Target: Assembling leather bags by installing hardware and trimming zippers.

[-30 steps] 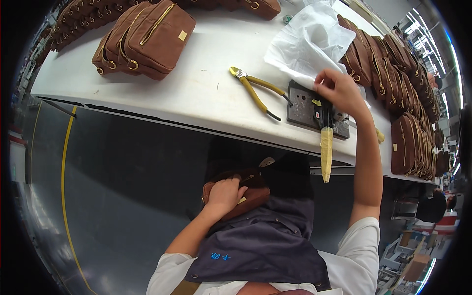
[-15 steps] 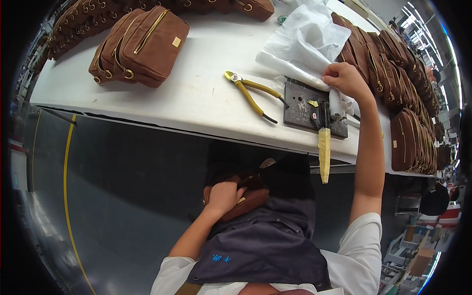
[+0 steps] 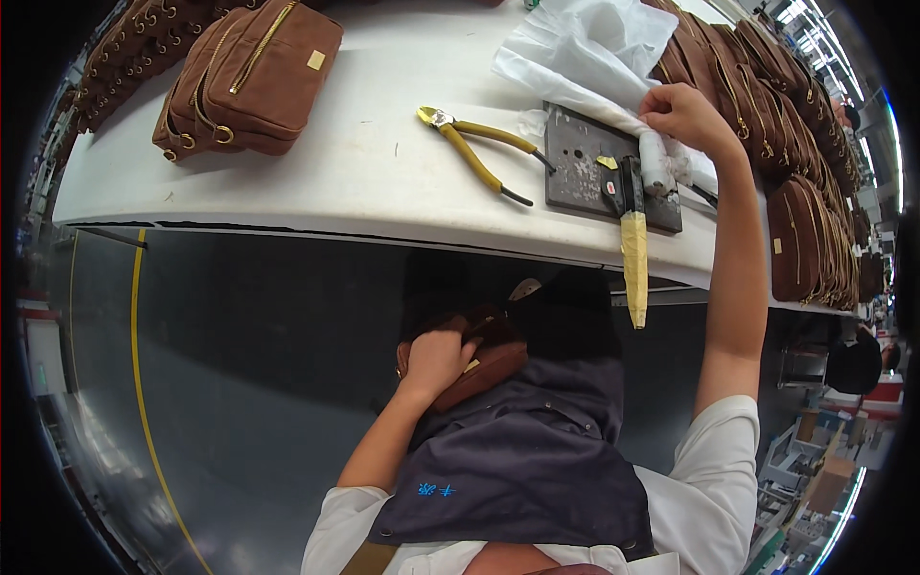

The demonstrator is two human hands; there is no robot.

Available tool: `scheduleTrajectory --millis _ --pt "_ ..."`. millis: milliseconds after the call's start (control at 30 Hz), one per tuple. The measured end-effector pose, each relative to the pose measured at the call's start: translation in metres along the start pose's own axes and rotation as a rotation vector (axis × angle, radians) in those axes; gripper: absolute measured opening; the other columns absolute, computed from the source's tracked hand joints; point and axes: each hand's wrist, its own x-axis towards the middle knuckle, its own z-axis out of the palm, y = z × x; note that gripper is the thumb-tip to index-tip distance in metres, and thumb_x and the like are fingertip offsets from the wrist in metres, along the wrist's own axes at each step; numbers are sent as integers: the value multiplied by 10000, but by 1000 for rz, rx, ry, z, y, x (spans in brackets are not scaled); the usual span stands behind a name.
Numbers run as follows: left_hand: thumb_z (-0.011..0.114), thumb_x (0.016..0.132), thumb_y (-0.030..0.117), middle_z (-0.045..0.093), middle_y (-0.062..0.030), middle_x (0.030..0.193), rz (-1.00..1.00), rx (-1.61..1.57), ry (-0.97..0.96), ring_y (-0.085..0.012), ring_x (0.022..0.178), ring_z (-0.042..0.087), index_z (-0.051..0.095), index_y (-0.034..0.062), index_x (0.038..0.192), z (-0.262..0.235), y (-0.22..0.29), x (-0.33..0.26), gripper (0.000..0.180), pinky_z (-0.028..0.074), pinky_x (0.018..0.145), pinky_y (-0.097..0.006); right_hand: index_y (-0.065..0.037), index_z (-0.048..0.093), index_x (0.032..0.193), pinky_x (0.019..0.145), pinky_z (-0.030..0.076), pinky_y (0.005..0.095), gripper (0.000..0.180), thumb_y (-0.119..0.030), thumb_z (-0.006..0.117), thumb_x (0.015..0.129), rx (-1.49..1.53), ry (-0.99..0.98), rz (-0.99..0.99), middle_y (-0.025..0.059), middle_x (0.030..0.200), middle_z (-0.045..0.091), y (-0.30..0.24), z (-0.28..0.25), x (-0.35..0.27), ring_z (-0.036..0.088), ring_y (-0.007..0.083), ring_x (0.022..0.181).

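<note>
On my lap rests a brown bag [image 3: 494,359] with a small gold plate. My left hand [image 3: 436,362] is closed over its left side, hiding part of it. Out on the white table, my right hand [image 3: 692,117] pinches the lower edge of a crumpled white sheet [image 3: 589,48]; whether paper or cloth I cannot tell. Just below the fingers, a whitish roll [image 3: 655,165] lies on a dark, scuffed plate [image 3: 573,158]. Beside the roll is a black-handled tool [image 3: 633,259] wrapped in yellow tape, its end jutting past the table edge.
Yellow-handled cutting pliers [image 3: 479,158] lie left of the plate on the white table [image 3: 335,182]. Another brown bag [image 3: 254,81] stands at the left, before a row of bags [image 3: 134,57]. Several more bags [image 3: 805,244] are stacked along the right.
The view has shifted, so the table things sit higher in the picture. My right hand still pinches the white sheet, and my left hand stays on the bag.
</note>
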Motion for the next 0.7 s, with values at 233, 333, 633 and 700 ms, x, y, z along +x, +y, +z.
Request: scheduleTrajectory --millis 233,333,633,700 --pt "679 905 305 708 -218 835 -45 25 -31 -416 730 691 648 22 995 -4 5 0 299 553 684 -500 10 692 975 727 529 310 169 -142 702 903 -18 304 -146 71 831 720 4 7 -29 661 138 752" --pt "687 900 319 684 -213 994 -169 14 -145 -428 853 679 656 34 1026 -4 7 1 314 537 761 -502 -6 702 1042 724 525 279 130 -79 672 938 236 503 -152 47 888 714 -20 13 -76 659 110 776" --pt "692 905 281 698 -184 958 -130 63 -118 -395 911 672 650 35 993 2 14 11 264 535 795 -479 -160 766 773 577 491 318 116 -245 820 716 366 273 -860 -37 709 615 -190 34 -191 572 157 602" --pt "692 905 283 698 -186 953 -84 70 -87 -396 909 672 646 34 988 4 14 12 266 536 793 -480 -148 748 852 569 485 304 181 -244 800 708 489 222 -978 -28 702 569 -196 35 -187 550 158 609"
